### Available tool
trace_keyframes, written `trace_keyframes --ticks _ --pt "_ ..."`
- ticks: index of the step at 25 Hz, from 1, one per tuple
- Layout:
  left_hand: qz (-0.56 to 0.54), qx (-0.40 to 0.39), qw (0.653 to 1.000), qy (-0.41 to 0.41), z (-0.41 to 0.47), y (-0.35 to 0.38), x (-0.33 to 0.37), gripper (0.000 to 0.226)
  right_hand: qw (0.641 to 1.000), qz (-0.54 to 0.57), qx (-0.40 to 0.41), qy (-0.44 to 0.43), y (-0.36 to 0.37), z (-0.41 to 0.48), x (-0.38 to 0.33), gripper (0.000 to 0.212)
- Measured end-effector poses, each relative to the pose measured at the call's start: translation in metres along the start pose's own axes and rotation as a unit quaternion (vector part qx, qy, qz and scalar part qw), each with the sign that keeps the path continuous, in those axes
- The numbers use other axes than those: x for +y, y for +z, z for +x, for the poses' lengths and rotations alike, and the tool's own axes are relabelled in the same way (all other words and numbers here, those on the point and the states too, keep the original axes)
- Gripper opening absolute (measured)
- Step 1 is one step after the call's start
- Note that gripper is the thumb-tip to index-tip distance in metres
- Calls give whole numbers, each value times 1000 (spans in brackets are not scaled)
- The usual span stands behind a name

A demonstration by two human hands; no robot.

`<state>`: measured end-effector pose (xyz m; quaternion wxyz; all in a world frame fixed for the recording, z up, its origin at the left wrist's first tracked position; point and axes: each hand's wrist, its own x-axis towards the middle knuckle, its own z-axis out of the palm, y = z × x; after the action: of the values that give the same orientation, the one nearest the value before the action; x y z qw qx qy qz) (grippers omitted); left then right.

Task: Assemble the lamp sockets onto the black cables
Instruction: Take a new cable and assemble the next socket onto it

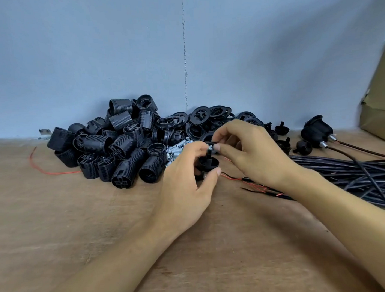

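Left hand is gripping a black domed cap, stem up. Right hand is pinching a small part atop it.

Left hand grips socket cap, fingers curled; right hand pinches small black part just above.

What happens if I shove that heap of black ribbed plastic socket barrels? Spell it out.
The black ribbed plastic socket barrels probably scatter rather than slide together: they lie loosely heaped at odd angles. Round and mostly on their sides, several would likely roll across the flat wooden table. Hollow open ends suggest they are light.
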<state>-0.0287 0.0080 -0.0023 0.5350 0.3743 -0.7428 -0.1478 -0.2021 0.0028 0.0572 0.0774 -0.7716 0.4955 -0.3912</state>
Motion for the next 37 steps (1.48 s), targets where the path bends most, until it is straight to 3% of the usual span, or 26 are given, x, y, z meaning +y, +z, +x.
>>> trace_keyframes --ticks 3,9,14,17,22,28,37 --pt "-38 24 999 -10 2 -2 2 51 998 57 3 2 8 -3 -9 10" --pt "-19 39 999 -11 4 -2 -4 30 993 102 -32 52 9 -6 -7 4" --pt "-29 86 995 -34 5 -4 -4 26 987 43 -118 95 -9 -2 6 16" --pt "-70 109 988 -81 5 -5 -3 36 991 59 -78 87 -8 -3 6 17" --pt "-89 110 986 -92 5 -7 -1 45 987 146 38 46 1 -3 -8 11" --pt "-42 117 989 -83 6 -10 1 54 984 172 0 55 -7 -3 -8 11" --pt "-10 126 991 -50 7 -10 -6 46 984 172 -3 34 -11 -2 -6 15"
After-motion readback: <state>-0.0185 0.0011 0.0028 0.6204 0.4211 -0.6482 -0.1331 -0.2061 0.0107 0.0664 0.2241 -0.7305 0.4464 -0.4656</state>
